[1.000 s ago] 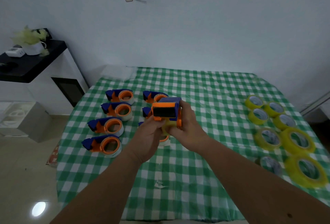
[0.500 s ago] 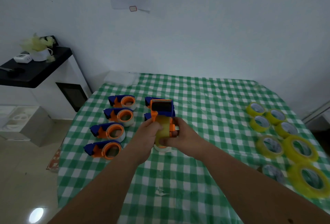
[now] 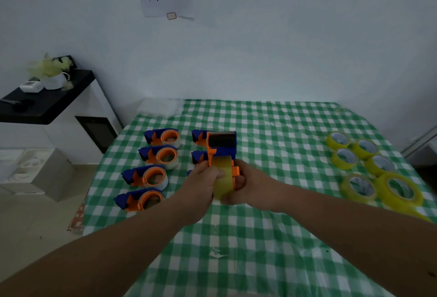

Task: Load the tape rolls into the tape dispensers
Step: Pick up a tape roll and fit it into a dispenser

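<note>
Head view: held above the checked table [image 3: 272, 237], near its middle, a blue and orange dispenser [image 3: 221, 146] with a yellow roll [image 3: 222, 179] in it. Left hand [image 3: 203, 184] curled round the dispenser's left side, thumb on the roll. Right hand [image 3: 246, 184] gripping the roll and dispenser from the right and beneath. Loaded dispensers [image 3: 155, 175] lying left of the hands; spare yellow rolls [image 3: 369, 169] well apart at the right

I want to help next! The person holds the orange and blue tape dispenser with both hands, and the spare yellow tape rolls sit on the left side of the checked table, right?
Not quite. The head view shows the spare yellow tape rolls on the right side of the green checked table. Both the left hand and right hand do hold the orange and blue tape dispenser.
</note>
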